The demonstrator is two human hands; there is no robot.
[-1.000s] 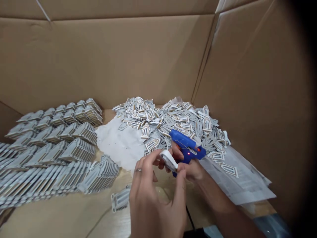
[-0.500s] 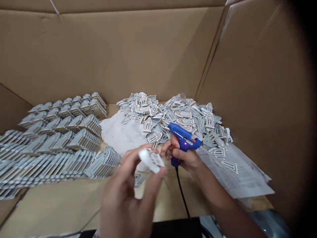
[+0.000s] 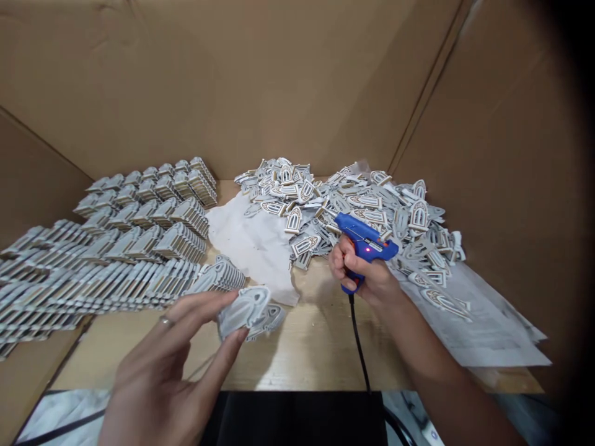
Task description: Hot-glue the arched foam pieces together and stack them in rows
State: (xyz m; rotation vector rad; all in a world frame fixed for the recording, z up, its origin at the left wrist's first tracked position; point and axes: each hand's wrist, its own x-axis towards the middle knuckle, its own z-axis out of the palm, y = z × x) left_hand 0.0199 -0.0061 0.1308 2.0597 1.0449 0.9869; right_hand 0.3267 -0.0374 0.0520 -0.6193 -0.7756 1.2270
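Plastic glue gun (image 3: 366, 240), matt cardboard walls (image 3: 260, 80), glossy wood tabletop (image 3: 320, 353)

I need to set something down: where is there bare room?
Bare tabletop lies between the pieces at the left hand and the black cord, and between that hand and the stacks. The middle white sheet is mostly bare too. Crowded: left side, and the loose pile at back.

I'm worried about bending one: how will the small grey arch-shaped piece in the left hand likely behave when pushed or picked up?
The small grey arch-shaped piece looks fairly stiff: pinched by the left hand, it shows no obvious droop. It is probably light, since a pinch alone holds it. Its flat shape suggests sliding rather than rolling.
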